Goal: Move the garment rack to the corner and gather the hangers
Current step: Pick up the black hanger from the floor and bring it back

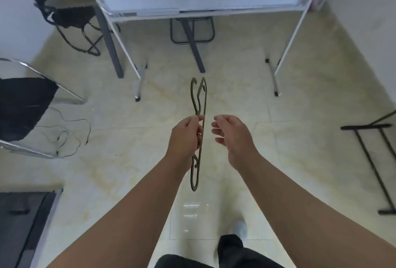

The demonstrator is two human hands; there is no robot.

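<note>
At frame centre the left hand [185, 137] pinches a dark hanger [198, 132] edge-on at its middle, so it hangs balanced and upright above the floor [300, 100]. Just beside it, the right hand [233, 137] is empty with fingers loosely curled, probably free for the next hanger. The rack [372, 160], a black frame, stands at the right edge.

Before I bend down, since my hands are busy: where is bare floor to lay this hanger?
Bare tile lies under the hanger, between whiteboard stand feet and your shoe. Crowded: left, by the cable; right, by the black rack base.
</note>
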